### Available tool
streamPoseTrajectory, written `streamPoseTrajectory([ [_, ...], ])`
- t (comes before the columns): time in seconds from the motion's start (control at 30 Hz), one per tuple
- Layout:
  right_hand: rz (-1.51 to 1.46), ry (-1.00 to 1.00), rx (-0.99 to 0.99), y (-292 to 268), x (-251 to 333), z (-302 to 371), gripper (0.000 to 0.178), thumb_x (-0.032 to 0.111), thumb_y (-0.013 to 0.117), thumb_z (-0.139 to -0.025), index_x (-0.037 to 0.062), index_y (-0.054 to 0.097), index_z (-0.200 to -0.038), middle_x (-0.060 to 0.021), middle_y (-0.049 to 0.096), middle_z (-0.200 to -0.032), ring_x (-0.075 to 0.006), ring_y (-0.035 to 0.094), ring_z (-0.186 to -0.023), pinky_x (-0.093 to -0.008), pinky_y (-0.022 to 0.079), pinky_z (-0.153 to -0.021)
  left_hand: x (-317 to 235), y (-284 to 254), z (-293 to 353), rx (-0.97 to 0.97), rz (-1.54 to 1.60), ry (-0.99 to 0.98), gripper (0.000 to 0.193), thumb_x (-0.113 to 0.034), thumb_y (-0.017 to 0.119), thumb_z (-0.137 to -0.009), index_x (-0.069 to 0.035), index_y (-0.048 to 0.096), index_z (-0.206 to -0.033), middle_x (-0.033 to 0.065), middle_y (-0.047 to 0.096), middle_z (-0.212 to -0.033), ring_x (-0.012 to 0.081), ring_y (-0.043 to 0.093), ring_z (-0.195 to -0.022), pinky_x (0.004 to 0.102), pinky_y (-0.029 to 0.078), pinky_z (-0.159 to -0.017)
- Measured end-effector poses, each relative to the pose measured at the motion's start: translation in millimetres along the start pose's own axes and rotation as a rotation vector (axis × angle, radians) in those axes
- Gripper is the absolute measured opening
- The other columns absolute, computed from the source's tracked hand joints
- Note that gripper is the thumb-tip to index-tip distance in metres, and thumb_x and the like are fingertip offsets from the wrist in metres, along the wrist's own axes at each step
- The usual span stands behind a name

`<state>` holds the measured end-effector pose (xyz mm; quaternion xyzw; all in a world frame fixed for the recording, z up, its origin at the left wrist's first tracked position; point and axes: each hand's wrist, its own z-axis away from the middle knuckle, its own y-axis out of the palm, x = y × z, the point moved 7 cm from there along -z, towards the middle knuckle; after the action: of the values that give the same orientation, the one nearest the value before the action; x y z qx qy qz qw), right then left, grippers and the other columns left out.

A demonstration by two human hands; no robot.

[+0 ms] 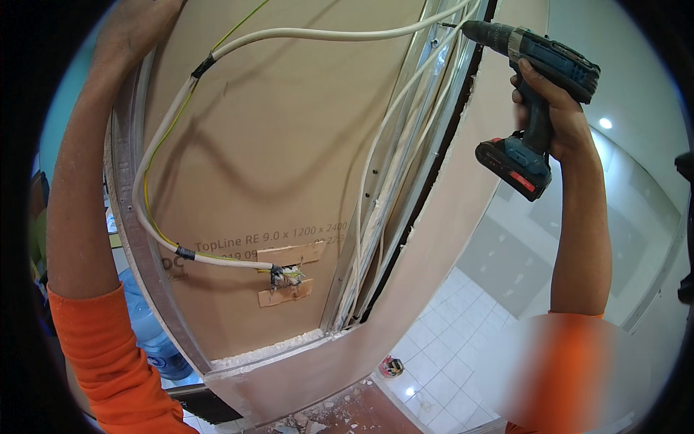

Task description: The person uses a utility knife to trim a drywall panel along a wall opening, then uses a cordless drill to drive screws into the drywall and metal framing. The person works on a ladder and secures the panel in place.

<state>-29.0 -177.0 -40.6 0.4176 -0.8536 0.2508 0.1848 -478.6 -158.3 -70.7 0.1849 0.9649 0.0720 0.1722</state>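
cordless drill (pixel 538 94) | right hand (pixel 553 116) | white cables (pixel 376 181) cross metal stud (pixel 416 130)

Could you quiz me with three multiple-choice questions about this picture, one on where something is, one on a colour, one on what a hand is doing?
1. Where does the tip of the drill point?
A. at the metal strip on the board's edge
B. at the floor tiles
C. at the water bottle

2. What colour are the person's sleeves?
A. white
B. orange
C. green

3. What is the right hand doing?
A. hanging free
B. gripping the drill's handle
C. pulling a cable

Answers:
1 A, the bit meets the metal strip near the top.
2 B, the sleeve by the lower left edge is orange.
3 B, its fingers wrap the handle, while the left hand presses high on the board.
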Motion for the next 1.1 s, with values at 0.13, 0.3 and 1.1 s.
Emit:
streamPoseTrajectory([
  [0.13, 0.000, 0.012, 0.002, -2, 0, 0, 0.041, 0.042, 0.080, -0.088, 0.0046, 0.067, -0.099, -0.0018, 0.066, -0.072, -0.0091, 0.062, -0.054, -0.0243, 0.051, -0.053, 3, 3, 1, -0.087, -0.119, -0.022, 0.072, -0.028, 0.066, -0.089, -0.005, 0.039, -0.152, 0.0284, 0.064, -0.129, 0.0405, 0.061, -0.123, 0.0450, 0.046, -0.109],
  [0.3, -0.028, 0.040, 0.016, -3, 1, 2, 0.040, 0.043, 0.079, -0.089, 0.0053, 0.067, -0.098, -0.0013, 0.066, -0.072, -0.0092, 0.062, -0.055, -0.0251, 0.051, -0.053, 7, 5, -4, -0.048, -0.185, -0.081, 0.077, -0.031, 0.066, -0.091, -0.004, 0.035, -0.156, 0.0283, 0.064, -0.130, 0.0400, 0.062, -0.123, 0.0443, 0.047, -0.110],
  [1.1, -0.030, 0.058, 0.017, -6, 5, 7, 0.043, 0.043, 0.080, -0.088, 0.0036, 0.068, -0.099, -0.0037, 0.065, -0.073, -0.0113, 0.062, -0.056, -0.0266, 0.052, -0.055, 7, -4, -1, 0.068, -0.014, -0.075, 0.071, -0.031, 0.067, -0.090, -0.005, 0.039, -0.151, 0.0329, 0.062, -0.128, 0.0450, 0.060, -0.123, 0.0475, 0.048, -0.108],
])
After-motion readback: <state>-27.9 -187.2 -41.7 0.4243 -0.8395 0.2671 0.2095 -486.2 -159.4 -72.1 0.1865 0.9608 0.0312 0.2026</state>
